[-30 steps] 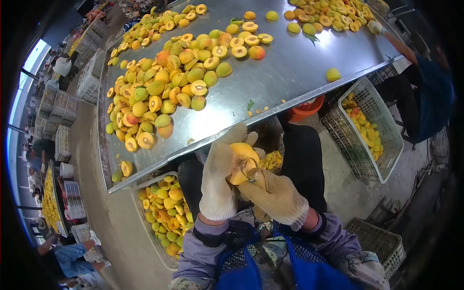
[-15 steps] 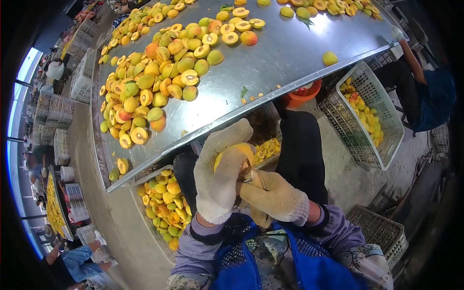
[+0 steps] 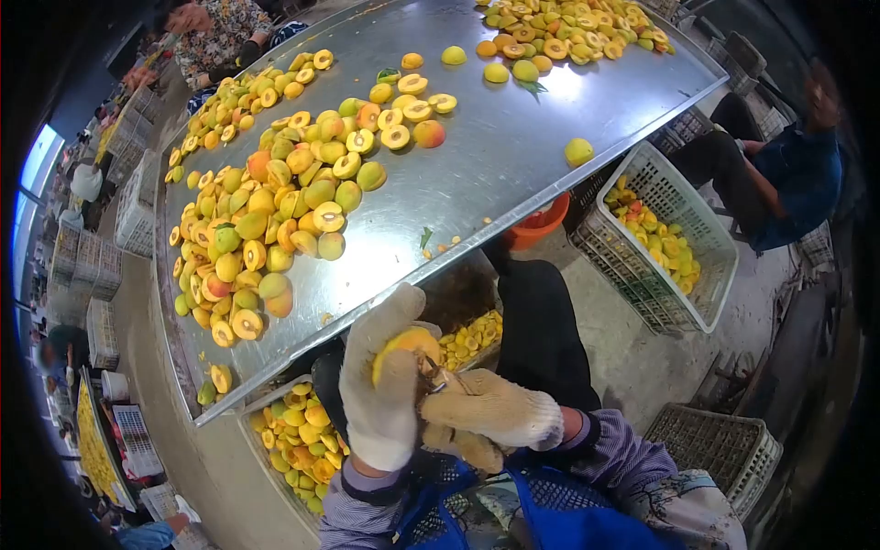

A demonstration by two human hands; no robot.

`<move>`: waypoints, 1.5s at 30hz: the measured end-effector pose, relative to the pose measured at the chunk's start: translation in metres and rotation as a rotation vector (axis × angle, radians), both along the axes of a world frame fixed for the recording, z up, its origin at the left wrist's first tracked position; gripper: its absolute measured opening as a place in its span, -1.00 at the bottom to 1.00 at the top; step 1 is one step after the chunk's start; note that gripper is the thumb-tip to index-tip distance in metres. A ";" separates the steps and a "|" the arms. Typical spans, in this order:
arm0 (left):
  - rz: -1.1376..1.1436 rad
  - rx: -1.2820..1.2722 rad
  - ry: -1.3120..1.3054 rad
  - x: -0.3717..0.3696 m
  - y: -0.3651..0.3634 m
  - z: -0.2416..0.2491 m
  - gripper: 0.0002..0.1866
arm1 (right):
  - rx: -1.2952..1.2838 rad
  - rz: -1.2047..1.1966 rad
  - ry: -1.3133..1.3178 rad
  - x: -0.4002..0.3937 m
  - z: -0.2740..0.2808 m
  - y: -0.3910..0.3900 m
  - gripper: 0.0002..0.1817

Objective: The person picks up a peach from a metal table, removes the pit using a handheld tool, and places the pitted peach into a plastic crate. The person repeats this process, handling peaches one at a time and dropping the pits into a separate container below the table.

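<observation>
My left hand [image 3: 380, 394], in a pale knitted glove, is wrapped round a cut yellow fruit half [image 3: 408, 350] near the table's front edge. Close against it on the right, my right hand [image 3: 490, 410], in a tan-stained glove, grips a small metal tool [image 3: 434, 370] whose tip is at the fruit's cut side. The tool's handle is mostly hidden by the fingers. Beyond both hands, many whole and halved fruits [image 3: 252, 225] are heaped on the metal table [image 3: 486, 156].
Below the table are a crate of fruit halves [image 3: 298, 440], an orange bucket [image 3: 539, 229] and a bin of small fruit pieces [image 3: 472, 339]. At right stand a large crate [image 3: 660, 266], a seated person [image 3: 793, 179] and a lower crate [image 3: 720, 449]. Another person [image 3: 215, 41] works across the table.
The view has shifted, so the table and crates appear further left and lower. Both hands stay together at the fruit, its cut face now more visible. The person at right has drawn an arm back from the table.
</observation>
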State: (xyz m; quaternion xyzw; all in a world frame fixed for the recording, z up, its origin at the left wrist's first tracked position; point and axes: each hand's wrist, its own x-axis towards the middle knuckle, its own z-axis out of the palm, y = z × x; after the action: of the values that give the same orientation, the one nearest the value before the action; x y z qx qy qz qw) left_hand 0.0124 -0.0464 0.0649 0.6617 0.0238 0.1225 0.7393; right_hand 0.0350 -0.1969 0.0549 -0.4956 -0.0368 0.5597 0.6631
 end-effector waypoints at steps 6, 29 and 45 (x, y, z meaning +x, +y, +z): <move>-0.111 -0.241 0.215 0.007 0.002 0.007 -0.13 | -0.076 -0.140 -0.252 -0.001 -0.004 0.008 -0.61; -0.228 -0.428 0.364 -0.012 0.024 -0.026 -0.44 | -0.185 -0.306 -0.524 0.008 0.006 -0.008 -0.68; 0.000 -0.576 0.131 -0.015 0.001 -0.030 -0.29 | -0.363 -0.089 -0.573 -0.013 -0.002 0.012 -0.70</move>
State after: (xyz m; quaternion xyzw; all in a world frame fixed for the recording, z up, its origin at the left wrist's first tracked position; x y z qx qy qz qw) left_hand -0.0030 -0.0451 0.0350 0.4312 0.1050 0.0678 0.8935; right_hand 0.0224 -0.1854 0.0533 -0.7437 -0.0998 0.3658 0.5506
